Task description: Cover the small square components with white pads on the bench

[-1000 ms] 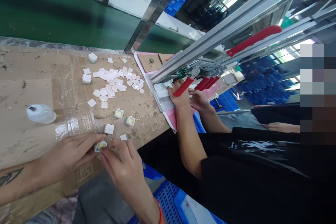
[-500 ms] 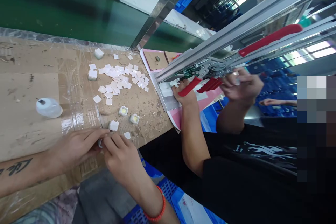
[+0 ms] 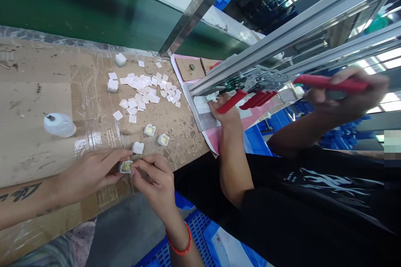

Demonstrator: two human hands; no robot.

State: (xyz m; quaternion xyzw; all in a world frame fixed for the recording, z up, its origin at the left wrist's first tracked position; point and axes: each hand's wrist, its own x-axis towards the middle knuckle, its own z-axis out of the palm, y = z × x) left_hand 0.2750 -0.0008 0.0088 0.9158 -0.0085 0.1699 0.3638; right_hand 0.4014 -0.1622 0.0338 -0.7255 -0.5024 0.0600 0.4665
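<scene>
My left hand (image 3: 90, 175) pinches a small white block (image 3: 125, 167) with a yellowish recess on top, at the front edge of the cardboard-covered table. Thumb and forefinger of my right hand (image 3: 155, 175) are pressed together at the block's right edge; whatever sits between them is too small to make out. Just behind the held block lies another white block (image 3: 138, 147) showing a plain face. Two more blocks with yellowish recesses, a nearer one (image 3: 163, 139) and a farther one (image 3: 149, 129), rest to its right. Thin white squares (image 3: 144, 87) lie scattered farther back.
A squeeze bottle (image 3: 59, 125) lies on the left. Two white blocks, one at the back (image 3: 120, 59) and one before it (image 3: 112, 86), flank the squares. At right, a co-worker's hand (image 3: 347, 87) grips a red lever (image 3: 332, 83) on a metal-framed clamp fixture.
My right hand has drawn back slightly to the right, uncovering the held block's yellowish recess. The loose square near it no longer shows. The co-worker's hand has moved right onto the red lever.
</scene>
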